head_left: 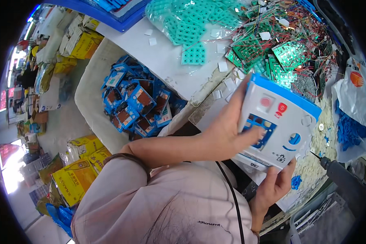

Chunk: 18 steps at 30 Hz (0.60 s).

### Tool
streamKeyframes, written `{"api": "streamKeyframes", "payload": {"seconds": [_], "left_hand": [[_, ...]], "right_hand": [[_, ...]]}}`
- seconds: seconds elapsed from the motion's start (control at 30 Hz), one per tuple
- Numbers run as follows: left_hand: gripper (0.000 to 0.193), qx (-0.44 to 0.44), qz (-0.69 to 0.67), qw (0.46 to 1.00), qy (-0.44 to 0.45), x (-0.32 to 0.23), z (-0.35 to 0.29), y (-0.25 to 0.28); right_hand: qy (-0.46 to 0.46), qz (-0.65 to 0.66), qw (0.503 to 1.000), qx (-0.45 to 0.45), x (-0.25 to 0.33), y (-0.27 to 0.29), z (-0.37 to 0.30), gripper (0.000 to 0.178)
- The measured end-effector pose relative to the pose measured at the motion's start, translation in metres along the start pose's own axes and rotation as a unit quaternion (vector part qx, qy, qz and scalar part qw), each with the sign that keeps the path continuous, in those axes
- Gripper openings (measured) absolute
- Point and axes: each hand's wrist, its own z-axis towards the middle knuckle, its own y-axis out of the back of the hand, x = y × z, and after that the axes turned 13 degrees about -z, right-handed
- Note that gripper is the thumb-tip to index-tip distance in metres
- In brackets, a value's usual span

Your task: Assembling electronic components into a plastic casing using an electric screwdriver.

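Note:
Both my hands hold a white-and-blue plastic toy casing [290, 136] above the right side of the worktable. It is tilted, its printed face toward me, with a blue edge along the top, a grid of blue-backed square openings and a round cutout. My left hand [225, 134] grips its left side, with the thumb lying across the grid. At the lower corner, my right hand [274, 187] pinches the edge between thumb and fingers. The fingers behind the casing are hidden. Close to its right side is a dark electric screwdriver [339, 173], its tip pointing toward the casing.
Green circuit boards [288, 57] with tangled wires lie beyond the casing, beside a bag of teal rubber keypads [191, 34]. Left of the table, a pale-lined bin [91, 95] holds several blue casings. Yellow cartons [73, 181] stand on the floor. A grey crate [323, 219] is at lower right.

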Motion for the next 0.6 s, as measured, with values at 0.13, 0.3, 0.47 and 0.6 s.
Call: {"api": "streamKeyframes", "payload": {"seconds": [0.13,0.3,0.47,0.6], "left_hand": [[0.096,0.002,0.06,0.997,0.041,-0.008,-0.002,0.013],[0.09,0.038,0.089,0.995,0.032,-0.014,0.004,0.001],[0.071,0.026,0.245,0.969,0.008,-0.007,-0.008,0.023],[0.06,-0.091,0.17,0.981,-0.025,-0.008,-0.005,-0.003]], "right_hand": [[-0.011,0.14,0.988,-0.061,0.018,-0.007,0.011,0.111],[-0.18,0.241,0.944,0.134,-0.017,0.017,0.006,0.059],[-0.112,0.286,0.937,0.165,-0.001,-0.003,0.016,0.044],[-0.125,0.309,0.927,0.17,-0.01,-0.004,0.012,0.052]]}}
